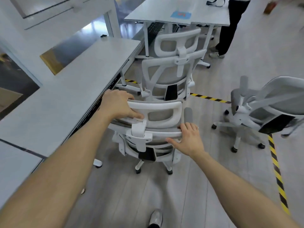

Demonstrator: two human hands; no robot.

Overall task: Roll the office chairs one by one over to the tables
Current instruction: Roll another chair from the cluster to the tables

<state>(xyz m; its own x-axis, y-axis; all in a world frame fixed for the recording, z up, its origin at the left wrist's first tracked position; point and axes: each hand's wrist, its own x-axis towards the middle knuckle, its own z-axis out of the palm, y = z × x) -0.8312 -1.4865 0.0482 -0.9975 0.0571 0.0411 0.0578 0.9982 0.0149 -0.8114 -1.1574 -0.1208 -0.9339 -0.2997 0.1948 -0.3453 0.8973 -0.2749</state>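
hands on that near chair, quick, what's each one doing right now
Left hand: grips the headrest of the near office chair, fingers curled over its top corner.
Right hand: grips the backrest top edge, fingers over it.

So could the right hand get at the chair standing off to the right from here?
Probably not without stepping over. The right hand grips the back of the near chair, and the chair on the right stands apart across open floor; nothing blocks the way.
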